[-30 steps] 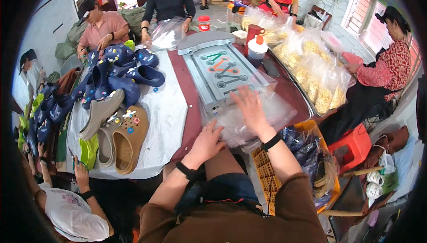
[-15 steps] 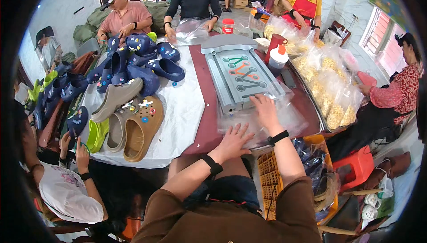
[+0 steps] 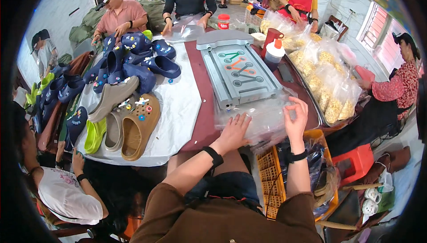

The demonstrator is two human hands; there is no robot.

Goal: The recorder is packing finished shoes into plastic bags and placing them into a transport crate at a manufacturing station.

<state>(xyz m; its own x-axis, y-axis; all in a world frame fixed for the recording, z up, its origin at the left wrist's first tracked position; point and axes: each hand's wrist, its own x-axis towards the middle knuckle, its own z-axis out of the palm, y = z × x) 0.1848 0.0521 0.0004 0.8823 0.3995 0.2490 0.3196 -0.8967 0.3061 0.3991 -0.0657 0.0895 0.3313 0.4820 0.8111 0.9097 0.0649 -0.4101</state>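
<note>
Clear plastic bags (image 3: 264,120) lie in a flat stack at the table's near edge, partly under the near end of a grey plastic panel (image 3: 244,71) with green, orange and dark linked shapes on it. My left hand (image 3: 235,131) rests on the bags, its fingers stretched out. At the stack's right side my right hand (image 3: 297,117) is raised, thumb and fingers closed on the edge of a plastic bag. The film is see-through, so how many layers it pinches is hard to tell.
Left of me, navy, grey, green and brown clogs (image 3: 140,127) pile on a white sheet (image 3: 178,109). At right stand a tray of bagged yellow snacks (image 3: 327,78), a bottle (image 3: 274,54) and a dark phone (image 3: 285,72). An orange crate (image 3: 272,178) is below the edge. Several people sit or stand around.
My right hand has moved right and off the panel's near end, from spread fingers to a pinch on the bag. The left hand stays on the bags.
</note>
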